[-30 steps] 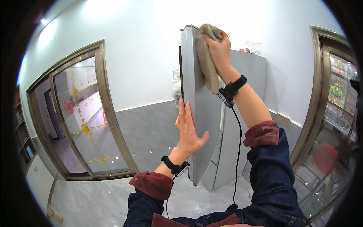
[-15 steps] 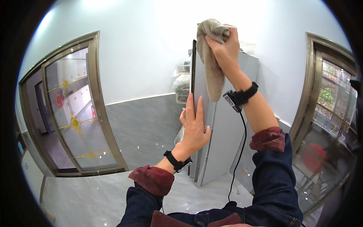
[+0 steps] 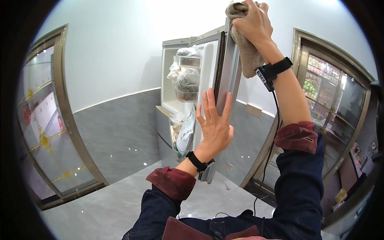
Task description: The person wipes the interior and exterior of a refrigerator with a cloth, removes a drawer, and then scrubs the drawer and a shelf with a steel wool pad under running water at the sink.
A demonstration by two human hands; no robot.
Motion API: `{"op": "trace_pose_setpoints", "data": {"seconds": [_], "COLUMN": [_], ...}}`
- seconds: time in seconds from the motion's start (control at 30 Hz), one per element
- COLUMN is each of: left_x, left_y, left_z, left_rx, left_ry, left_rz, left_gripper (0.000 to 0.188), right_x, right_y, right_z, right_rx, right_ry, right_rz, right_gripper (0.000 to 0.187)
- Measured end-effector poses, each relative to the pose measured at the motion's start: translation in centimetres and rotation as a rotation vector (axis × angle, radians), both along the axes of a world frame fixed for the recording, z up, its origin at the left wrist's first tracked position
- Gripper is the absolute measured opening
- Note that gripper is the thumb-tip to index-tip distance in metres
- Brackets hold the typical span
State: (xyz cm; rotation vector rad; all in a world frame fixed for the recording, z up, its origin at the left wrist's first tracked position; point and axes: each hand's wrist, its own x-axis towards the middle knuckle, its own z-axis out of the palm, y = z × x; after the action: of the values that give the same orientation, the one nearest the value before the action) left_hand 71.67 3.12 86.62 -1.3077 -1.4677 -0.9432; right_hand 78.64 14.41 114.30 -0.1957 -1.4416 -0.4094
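"While you have a clear look at it, where is the cloth?"

"The beige cloth point(image 3: 248, 56) is up at one o'clock, bunched at its top and hanging down in a thick fold. The right hand point(image 3: 256, 24) grips it, fingers curled around the bunched end."

"Does it touch the refrigerator door?"

"It overlaps the refrigerator door point(image 3: 229, 76) near the upper corner, also toward one o'clock, but I cannot tell whether the two meet. That door stands open, its dark seal point(image 3: 220, 64) running down the near edge."

"And the other hand?"

"The left hand point(image 3: 216, 130) is open, fingers spread, set against the door just off the middle, between three and four o'clock."

"What is close by?"

"Clear racks point(image 3: 186, 97) on the door's inner side, near twelve o'clock, hold plastic bags point(image 3: 187, 80). Beyond them, toward eleven, the refrigerator body point(image 3: 168, 80) shows its white interior."

"Further out?"

"Each wrist wears a black band point(image 3: 282, 67), the left at six o'clock, the right at two, where a black cable point(image 3: 278, 120) drops toward five. A glazed sliding door point(image 3: 44, 138) with gold decorations stands at nine, framed glazing point(image 3: 320, 92) at three, and pale grey floor point(image 3: 120, 200) spreads at seven."
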Motion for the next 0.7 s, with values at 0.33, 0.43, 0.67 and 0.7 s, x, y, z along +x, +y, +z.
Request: {"op": "trace_pose_setpoints", "data": {"seconds": [0.33, 0.43, 0.67, 0.7], "left_x": [-1.4, -1.7, -2.4, -2.5], "left_y": [0.5, 0.8, 1.5, 1.5], "left_z": [-0.4, -0.5, -0.7, -0.7], "left_rx": [0.040, 0.057, 0.081, 0.081], "left_ry": [-0.039, -0.047, -0.037, -0.032], "left_rz": [-0.093, -0.159, -0.170, -0.161], "left_gripper": [0.101, 0.097, 0.100, 0.100], "right_x": [1.0, 0.5, 0.5, 0.6], "right_y": [-4.4, -3.8, -2.1, -2.4], "right_z": [-11.4, -4.4, -8.5, -10.1], "right_rx": [0.110, 0.006, 0.106, 0.140], "right_ry": [-0.188, -0.144, -0.176, -0.220], "right_rz": [-0.183, -0.382, -0.263, -0.200], "right_gripper": [0.035, 0.038, 0.033, 0.033]}}
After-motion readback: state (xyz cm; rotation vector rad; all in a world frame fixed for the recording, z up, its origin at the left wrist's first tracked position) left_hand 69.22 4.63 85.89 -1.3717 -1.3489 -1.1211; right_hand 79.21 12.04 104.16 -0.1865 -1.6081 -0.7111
